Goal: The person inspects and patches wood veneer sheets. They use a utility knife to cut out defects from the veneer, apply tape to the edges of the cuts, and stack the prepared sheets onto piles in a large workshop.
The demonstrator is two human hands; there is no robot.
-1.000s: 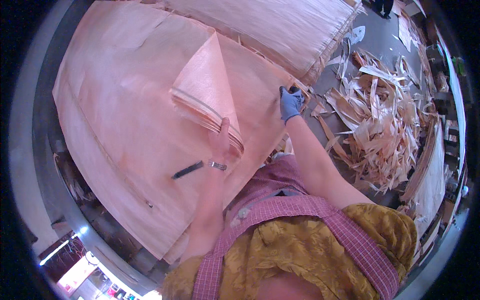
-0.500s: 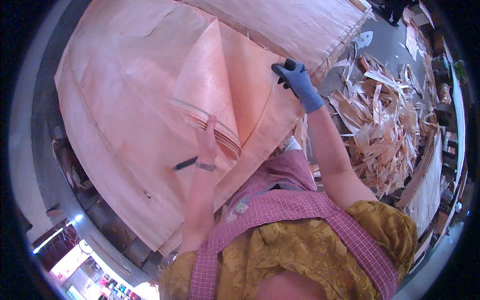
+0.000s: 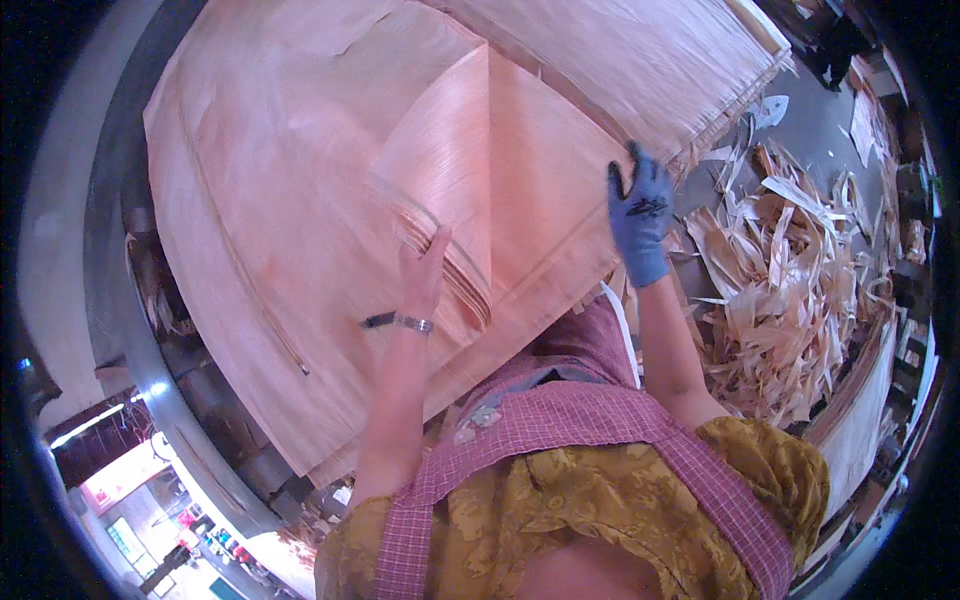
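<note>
A broad stack of thin pinkish wood veneer sheets point(image 3: 290, 190) lies before me. Several layers are bent back into a curved flap point(image 3: 450, 140), their edges fanned at its lower end. My bare left hand point(image 3: 425, 272) is closed around those layered edges, with a metal band point(image 3: 412, 323) at the wrist. A short dark object point(image 3: 377, 320) sticks out beside that wrist; its kind is unclear. My right hand point(image 3: 641, 215), in a blue-grey glove with black markings, is at the right edge of the veneer, thumb and fingers apart, holding nothing visible.
Another veneer stack point(image 3: 640, 60) lies beyond, at the upper right. A heap of torn veneer strips point(image 3: 775, 300) covers the floor on the right. A curved dark metal edge point(image 3: 125, 290) runs along the left. Someone's dark-clothed leg point(image 3: 832, 50) shows at the far right.
My right hand has come nearer along the sheet's right edge, and its curled fingers have spread. My left hand keeps its hold on the bent layers. The whole view has shifted slightly.
</note>
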